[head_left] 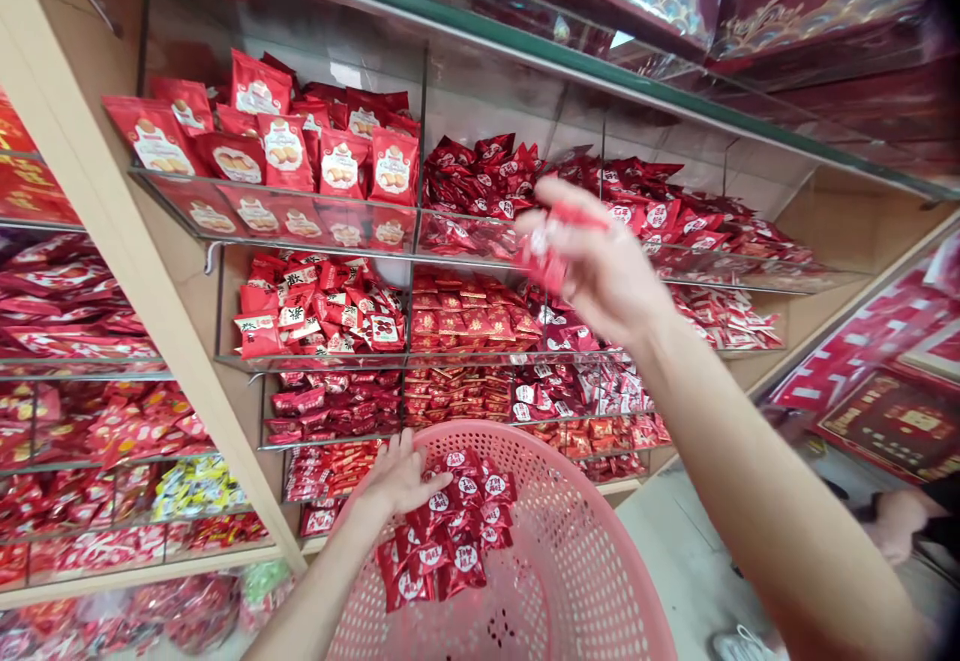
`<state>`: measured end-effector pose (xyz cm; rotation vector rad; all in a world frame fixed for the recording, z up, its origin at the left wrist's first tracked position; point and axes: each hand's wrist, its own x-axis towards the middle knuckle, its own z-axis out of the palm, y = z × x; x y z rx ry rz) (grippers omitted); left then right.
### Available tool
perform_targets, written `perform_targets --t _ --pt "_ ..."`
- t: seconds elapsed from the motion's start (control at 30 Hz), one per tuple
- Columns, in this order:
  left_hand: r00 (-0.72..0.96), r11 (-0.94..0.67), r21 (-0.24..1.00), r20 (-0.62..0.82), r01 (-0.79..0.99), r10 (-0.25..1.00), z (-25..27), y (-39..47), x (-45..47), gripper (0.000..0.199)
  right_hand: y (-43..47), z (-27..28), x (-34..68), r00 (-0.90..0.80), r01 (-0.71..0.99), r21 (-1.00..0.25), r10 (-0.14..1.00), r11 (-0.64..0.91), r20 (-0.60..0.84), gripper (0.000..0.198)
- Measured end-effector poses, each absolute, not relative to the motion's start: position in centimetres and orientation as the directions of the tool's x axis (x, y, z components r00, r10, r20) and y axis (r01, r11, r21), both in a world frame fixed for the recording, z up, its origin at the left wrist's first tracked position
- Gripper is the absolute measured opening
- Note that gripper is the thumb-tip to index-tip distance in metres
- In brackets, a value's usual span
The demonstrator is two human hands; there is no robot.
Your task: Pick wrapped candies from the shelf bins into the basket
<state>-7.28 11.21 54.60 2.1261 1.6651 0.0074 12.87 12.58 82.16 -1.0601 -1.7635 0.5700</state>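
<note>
A pink perforated plastic basket (592, 531) stands below the shelves, with dark red candy packets (457, 531) heaped inside it. My left hand (401, 476) grips the basket's far left rim, its thumb reaching over the inside. Raised in front of the shelves, my right hand (600, 256) is closed on a small red candy packet (551, 241). Motion blurs that hand, so I cannot make out whether it holds more than one. Behind it, a shelf compartment holds similar dark red packets (487, 176).
Larger red biscuit packets (281, 141) fill the upper left compartment. A clear shelf lip (300, 226) and a green-edged glass shelf (570, 61) run across. A wooden upright (142, 241) stands at left. Another person's hand (896, 521) shows at lower right.
</note>
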Motion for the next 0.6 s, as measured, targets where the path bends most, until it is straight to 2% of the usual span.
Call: perform_targets --t 0.07,0.13,0.2,0.27,0.37,0.43,0.5,0.6 --pt "0.273 -0.172 0.334 -0.282 0.927 0.92 54.5 11.3 -7.2 0.085 10.4 77.1 12.6 -0.425 0.389 -0.781 0.847 0.489 0.319 0.053" --pt "0.271 -0.175 0.324 -0.279 0.93 0.921 54.4 11.3 -7.1 0.087 8.8 71.2 12.3 -0.61 0.441 -0.763 0.781 0.473 0.131 0.056" --pt "0.273 -0.188 0.315 -0.251 0.93 0.929 54.4 11.3 -7.1 0.084 7.6 65.6 12.2 -0.663 0.585 -0.63 0.749 0.511 -0.008 0.057" --pt "0.277 -0.205 0.308 -0.212 0.929 0.937 54.4 11.2 -7.1 0.081 6.6 60.9 12.2 -0.67 0.701 -0.417 0.734 0.578 -0.109 0.058" --pt "0.289 -0.222 0.304 -0.194 0.926 0.938 54.4 11.1 -7.0 0.079 5.3 56.2 12.0 -0.665 0.746 -0.113 0.727 0.656 -0.171 0.059" --pt "0.292 -0.226 0.304 -0.193 0.925 0.937 54.4 11.1 -7.1 0.077 4.6 54.2 11.6 -0.681 0.722 0.011 0.714 0.691 -0.166 0.06" --pt "0.289 -0.224 0.3 -0.192 0.927 0.938 54.3 11.1 -7.1 0.075 4.3 52.8 11.3 -0.703 0.694 0.067 0.695 0.717 -0.151 0.059" --pt "0.295 -0.236 0.293 -0.175 0.927 0.939 54.3 11.1 -7.2 0.072 4.1 51.6 11.0 -0.716 0.683 0.057 0.683 0.728 -0.146 0.057"
